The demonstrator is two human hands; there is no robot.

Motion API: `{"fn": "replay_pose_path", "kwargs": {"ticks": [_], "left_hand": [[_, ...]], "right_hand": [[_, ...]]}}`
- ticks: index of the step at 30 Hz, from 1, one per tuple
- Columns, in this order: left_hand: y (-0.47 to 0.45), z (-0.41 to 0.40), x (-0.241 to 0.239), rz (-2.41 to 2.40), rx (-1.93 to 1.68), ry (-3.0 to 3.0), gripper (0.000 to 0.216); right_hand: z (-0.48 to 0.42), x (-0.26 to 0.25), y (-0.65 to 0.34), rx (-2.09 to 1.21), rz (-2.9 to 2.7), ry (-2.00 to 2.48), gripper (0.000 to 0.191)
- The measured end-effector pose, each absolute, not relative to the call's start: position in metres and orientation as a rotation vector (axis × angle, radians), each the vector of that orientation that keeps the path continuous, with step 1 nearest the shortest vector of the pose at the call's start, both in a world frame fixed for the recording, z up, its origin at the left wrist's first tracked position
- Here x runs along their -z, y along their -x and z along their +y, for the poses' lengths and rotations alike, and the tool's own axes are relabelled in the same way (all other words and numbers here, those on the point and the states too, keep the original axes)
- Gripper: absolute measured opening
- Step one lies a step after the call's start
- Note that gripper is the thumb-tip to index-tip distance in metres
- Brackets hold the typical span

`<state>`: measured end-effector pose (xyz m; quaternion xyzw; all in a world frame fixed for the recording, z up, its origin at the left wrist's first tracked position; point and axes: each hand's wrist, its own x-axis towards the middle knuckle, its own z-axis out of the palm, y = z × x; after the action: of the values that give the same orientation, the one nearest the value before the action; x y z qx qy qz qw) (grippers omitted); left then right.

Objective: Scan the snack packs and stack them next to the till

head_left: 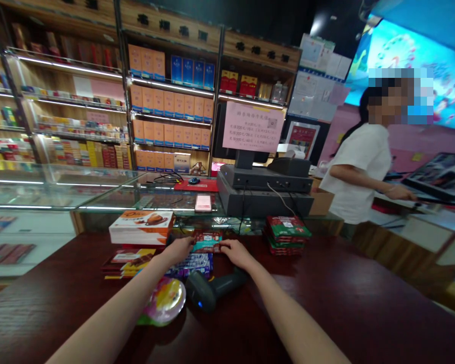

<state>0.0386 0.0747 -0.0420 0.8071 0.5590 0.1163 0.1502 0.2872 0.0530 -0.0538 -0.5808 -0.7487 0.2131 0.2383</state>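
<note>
In the head view, the fingers of the left hand and right hand grip opposite ends of the red-and-teal packet, just below frame centre. Even, light pressure should keep it flat and uncreased.

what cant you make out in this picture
All in the head view:
Fine print on the packet between the left hand and right hand: too small and blurred.
Back of that packet: turned away from the camera.
Part of the round tub: behind the left forearm.
Monitor surface: mostly covered by the pink sign.
Upper arms: cut off by the bottom edge.
</note>
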Motion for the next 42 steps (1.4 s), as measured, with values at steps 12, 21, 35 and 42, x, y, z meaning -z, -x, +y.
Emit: {"fn": "replay_pose_path", "kwargs": {"ticks": [12, 21, 35, 42], "left_hand": [[-0.048, 0.086, 0.041, 1.481, -0.448, -2.253, 0.022], [-0.048, 0.077, 0.026, 1.347, -0.669, -2.224, 0.026], [-0.023, 0.040, 0.017, 1.159, -1.256, -2.297, 0.041], [-0.016, 0.012, 0.014, 1.141, -1.323, -2.329, 0.047]], "right_hand": [[0.048, 0.056, -0.287, -0.583, -1.999, 1.551, 0.031], [0.039, 0.041, -0.289, -0.551, -1.924, 1.413, 0.040], [0.009, 0.045, -0.291, -0.468, -1.750, 1.074, 0.059], [-0.005, 0.048, -0.287, -0.190, -1.780, 0.986, 0.057]]}}
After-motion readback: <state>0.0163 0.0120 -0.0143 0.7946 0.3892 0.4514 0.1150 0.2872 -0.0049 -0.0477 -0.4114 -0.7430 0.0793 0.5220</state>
